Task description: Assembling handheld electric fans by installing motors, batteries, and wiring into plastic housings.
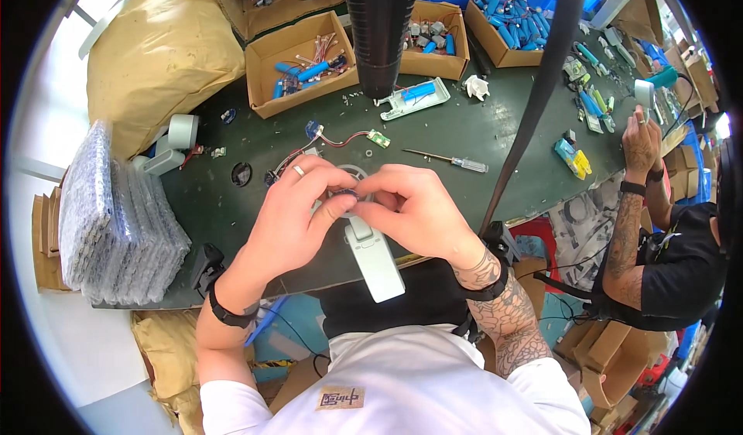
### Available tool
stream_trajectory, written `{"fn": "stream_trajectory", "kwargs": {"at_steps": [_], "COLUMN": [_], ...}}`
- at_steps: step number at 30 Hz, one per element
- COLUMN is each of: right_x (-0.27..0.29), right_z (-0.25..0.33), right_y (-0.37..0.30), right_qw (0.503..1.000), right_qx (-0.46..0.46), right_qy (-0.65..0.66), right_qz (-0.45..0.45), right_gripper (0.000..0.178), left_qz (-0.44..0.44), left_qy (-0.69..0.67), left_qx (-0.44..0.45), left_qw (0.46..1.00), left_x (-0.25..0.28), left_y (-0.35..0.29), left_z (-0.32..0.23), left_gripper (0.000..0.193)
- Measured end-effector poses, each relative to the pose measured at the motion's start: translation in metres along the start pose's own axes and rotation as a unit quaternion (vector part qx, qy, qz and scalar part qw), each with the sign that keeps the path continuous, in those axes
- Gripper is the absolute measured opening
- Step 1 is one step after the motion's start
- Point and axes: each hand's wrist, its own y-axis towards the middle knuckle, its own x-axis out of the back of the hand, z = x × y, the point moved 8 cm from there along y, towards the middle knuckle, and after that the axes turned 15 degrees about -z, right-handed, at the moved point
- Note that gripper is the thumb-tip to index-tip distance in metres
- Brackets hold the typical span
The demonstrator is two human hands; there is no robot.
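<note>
My left hand [298, 207] and my right hand [418, 207] meet over the near part of the bench. Their fingertips pinch a small dark part [347, 193], mostly hidden between them. Directly below is a pale green handheld device [377, 266], its handle pointing toward me past the bench edge. Part of a pale ring shows behind my fingers. Beyond my left hand, red and black wires lead to a small green circuit board [378, 138]. A screwdriver [449, 160] with a clear handle lies to the right of my right hand.
An open housing shell [416, 99] with a blue battery lies farther back. Cardboard boxes of batteries [300, 70] and parts line the rear. Bubble-wrapped packs [124, 222] are stacked left. A black pole [381, 32] hangs overhead. A co-worker's hands [641, 145] work at right.
</note>
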Motion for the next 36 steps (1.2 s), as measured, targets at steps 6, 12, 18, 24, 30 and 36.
{"fn": "stream_trajectory", "kwargs": {"at_steps": [6,12,18,24,30,36], "right_x": [-0.003,-0.006,-0.009,-0.01,-0.01,-0.011], "right_z": [-0.001,-0.002,-0.003,-0.005,-0.007,-0.008], "right_y": [0.0,0.001,-0.001,0.0,0.0,-0.001], "right_qw": [0.999,0.997,0.997,0.996,0.994,0.995], "right_qx": [-0.028,-0.068,-0.07,-0.086,-0.104,-0.097], "right_qy": [-0.009,-0.027,-0.008,-0.017,-0.01,-0.002], "right_qz": [0.013,0.026,0.006,-0.007,-0.01,-0.014], "right_gripper": [0.021,0.022,0.013,0.015,0.017,0.016], "left_qz": [0.034,0.017,0.014,0.017,0.02,0.022], "left_qy": [-0.013,-0.076,-0.146,-0.173,-0.194,-0.203], "left_qx": [0.047,0.11,0.177,0.195,0.215,0.229], "left_qw": [0.998,0.991,0.973,0.965,0.957,0.952], "left_x": [0.0,-0.004,-0.01,-0.01,-0.011,-0.011], "left_y": [-0.002,-0.006,-0.011,-0.012,-0.012,-0.013], "left_z": [0.011,0.027,0.04,0.044,0.042,0.044], "left_gripper": [0.017,0.015,0.013,0.012,0.011,0.011]}}
